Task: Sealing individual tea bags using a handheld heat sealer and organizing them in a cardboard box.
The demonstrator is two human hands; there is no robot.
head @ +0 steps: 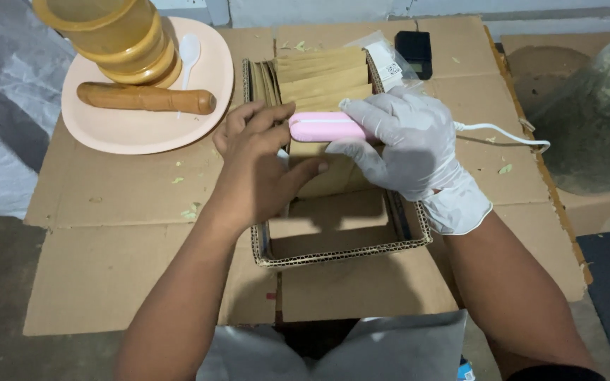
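Holding brown pouches [323,77] upright — cardboard tray [340,254], front half bare.

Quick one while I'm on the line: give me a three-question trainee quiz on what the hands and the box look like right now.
1. True or false: the right hand wears a white glove.
2. What do both hands grip? A) wooden pestle B) pink handheld device C) white spoon
3. Fill in: the brown paper packets stand in an open ____ box.

Key
1. True; the left hand is bare.
2. B. The wooden pestle and white spoon lie on the peach plate.
3. Cardboard.
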